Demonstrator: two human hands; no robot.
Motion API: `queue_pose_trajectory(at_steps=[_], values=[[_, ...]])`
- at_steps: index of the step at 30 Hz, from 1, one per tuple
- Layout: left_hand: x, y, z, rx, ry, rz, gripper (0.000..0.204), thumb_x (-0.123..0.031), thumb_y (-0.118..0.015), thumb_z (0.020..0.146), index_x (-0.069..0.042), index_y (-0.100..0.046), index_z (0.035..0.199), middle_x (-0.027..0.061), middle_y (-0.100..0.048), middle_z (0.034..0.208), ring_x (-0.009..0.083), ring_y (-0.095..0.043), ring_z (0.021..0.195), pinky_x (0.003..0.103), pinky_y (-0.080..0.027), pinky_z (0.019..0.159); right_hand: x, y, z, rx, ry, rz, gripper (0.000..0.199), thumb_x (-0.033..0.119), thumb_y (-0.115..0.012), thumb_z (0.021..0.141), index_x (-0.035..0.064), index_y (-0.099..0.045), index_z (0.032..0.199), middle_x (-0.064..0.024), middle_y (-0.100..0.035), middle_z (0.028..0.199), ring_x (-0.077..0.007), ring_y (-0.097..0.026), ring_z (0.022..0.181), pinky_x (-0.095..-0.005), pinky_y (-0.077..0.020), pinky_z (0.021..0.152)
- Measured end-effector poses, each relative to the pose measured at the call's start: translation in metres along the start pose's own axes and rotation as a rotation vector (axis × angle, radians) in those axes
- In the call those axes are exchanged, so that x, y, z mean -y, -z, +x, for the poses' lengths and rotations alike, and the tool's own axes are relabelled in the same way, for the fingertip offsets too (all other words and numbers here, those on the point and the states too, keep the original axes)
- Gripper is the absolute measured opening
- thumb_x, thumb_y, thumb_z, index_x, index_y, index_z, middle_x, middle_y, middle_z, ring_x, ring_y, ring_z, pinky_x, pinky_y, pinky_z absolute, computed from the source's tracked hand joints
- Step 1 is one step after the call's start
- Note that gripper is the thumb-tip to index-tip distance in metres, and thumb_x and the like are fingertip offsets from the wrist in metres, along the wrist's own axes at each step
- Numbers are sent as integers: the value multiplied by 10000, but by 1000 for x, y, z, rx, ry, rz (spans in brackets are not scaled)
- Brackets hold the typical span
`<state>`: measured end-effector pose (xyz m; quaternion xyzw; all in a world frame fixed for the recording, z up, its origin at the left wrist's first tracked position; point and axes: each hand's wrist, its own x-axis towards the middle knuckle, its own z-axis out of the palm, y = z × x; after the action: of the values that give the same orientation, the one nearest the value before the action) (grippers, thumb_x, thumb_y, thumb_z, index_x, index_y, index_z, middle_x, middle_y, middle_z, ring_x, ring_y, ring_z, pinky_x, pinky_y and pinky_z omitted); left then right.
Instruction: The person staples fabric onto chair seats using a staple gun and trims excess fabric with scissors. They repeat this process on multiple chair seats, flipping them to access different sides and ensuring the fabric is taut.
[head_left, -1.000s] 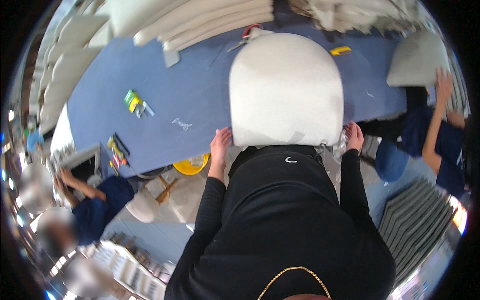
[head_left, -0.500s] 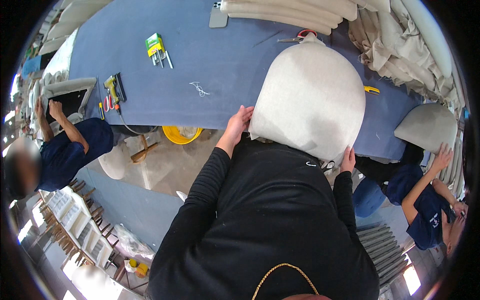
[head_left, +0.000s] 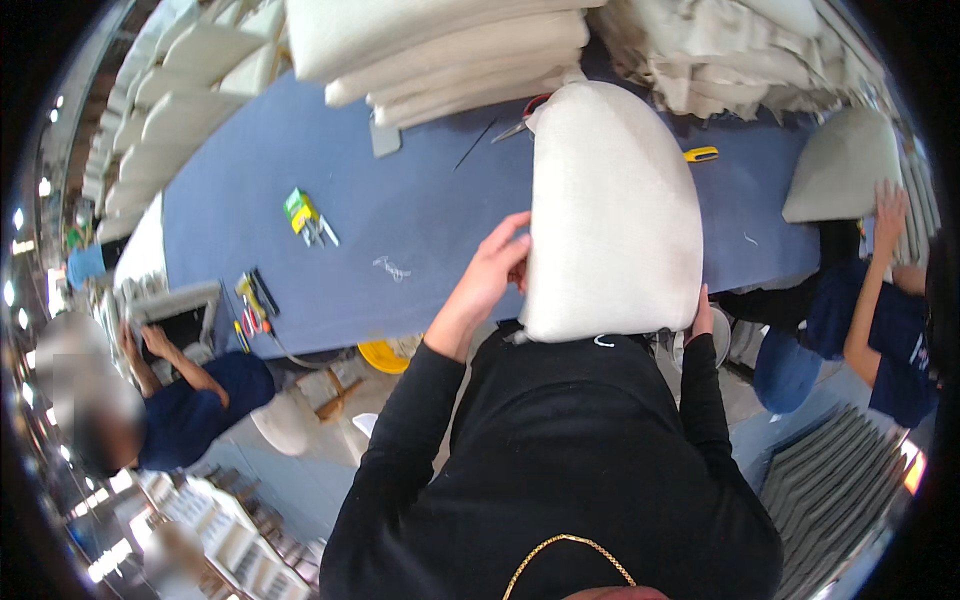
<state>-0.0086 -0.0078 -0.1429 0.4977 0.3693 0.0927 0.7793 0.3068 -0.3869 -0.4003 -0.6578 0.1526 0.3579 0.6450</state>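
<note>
A cream fabric-covered seat pad [head_left: 612, 215], rounded at its far end, is held between my two hands at the near edge of the blue-covered table [head_left: 450, 190]. Its left side appears lifted, and its near edge comes up against my black top. My left hand [head_left: 487, 282] grips the pad's left side, with some fingertips hidden behind it. Low on the right side, my right hand [head_left: 702, 318] closes on the pad's edge, partly out of sight. Scissors [head_left: 513, 131] with red handles lie beyond the pad, partly covered by it.
Padded pieces [head_left: 440, 60] are stacked at the back beside a heap of fabric [head_left: 700, 65]. On the table lie a phone [head_left: 385, 138], yellow cutter [head_left: 702, 154], thread [head_left: 391, 269], staple box [head_left: 300, 210] and staple gun [head_left: 262, 290]. Co-workers are at both sides.
The view has shifted, bringing more of the back stacks into sight. The seat pad has tilted, its left side rising, and looks narrower. My left hand has moved with its left edge.
</note>
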Motion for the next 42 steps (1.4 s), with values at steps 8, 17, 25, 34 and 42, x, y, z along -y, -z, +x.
queue_pose_trajectory(at_steps=[8, 17, 25, 34, 42], values=[[-103, -101, 57, 140, -1190, 1357, 726, 13, -724, 855, -207, -604, 1536, 103, -550, 1559, 369, -536, 1427, 530, -423, 1183, -36, 53, -8, -152, -116, 709, 726, 491, -524, 1103, 28, -381, 1644, -130, -590, 1578, -343, -639, 1347, -547, -497, 1149], [-165, -147, 71, 522, -1394, 1647, 534, 23, -661, 802, -120, -697, 1315, 59, -710, 1341, 237, -621, 1351, 503, -423, 1191, -26, 5, -3, 43, 8, 783, 525, 444, -442, 1110, 78, -697, 1386, -113, -745, 1371, -325, -685, 1281, -475, -526, 1118], [-230, -141, -30, 293, -1243, 1485, 575, -180, -893, 620, -93, -754, 1172, 68, -772, 1078, 277, -724, 1013, 414, -575, 892, 90, -86, -59, 317, 286, 913, 574, 519, -504, 1091, 81, -657, 1428, -142, -750, 1340, -338, -695, 1255, -492, -517, 1124], [-187, -26, -43, -305, -710, 1431, 562, -305, -918, 740, -50, -721, 1201, 196, -758, 1079, 413, -718, 1003, 467, -577, 867, 20, -143, -15, -31, 412, -723, 499, 153, -807, 860, 150, -671, 1340, -158, -639, 1307, -390, -602, 1270, -505, -495, 1082], [-132, 47, -86, -407, -641, 1152, 691, -385, -925, 794, -61, -626, 1327, 160, -732, 1199, 404, -706, 1124, 481, -574, 925, -11, -155, -48, -145, 730, -1369, 758, 28, -774, 745, 90, -533, 1461, -188, -571, 1409, -421, -519, 1353, -524, -418, 1160]])
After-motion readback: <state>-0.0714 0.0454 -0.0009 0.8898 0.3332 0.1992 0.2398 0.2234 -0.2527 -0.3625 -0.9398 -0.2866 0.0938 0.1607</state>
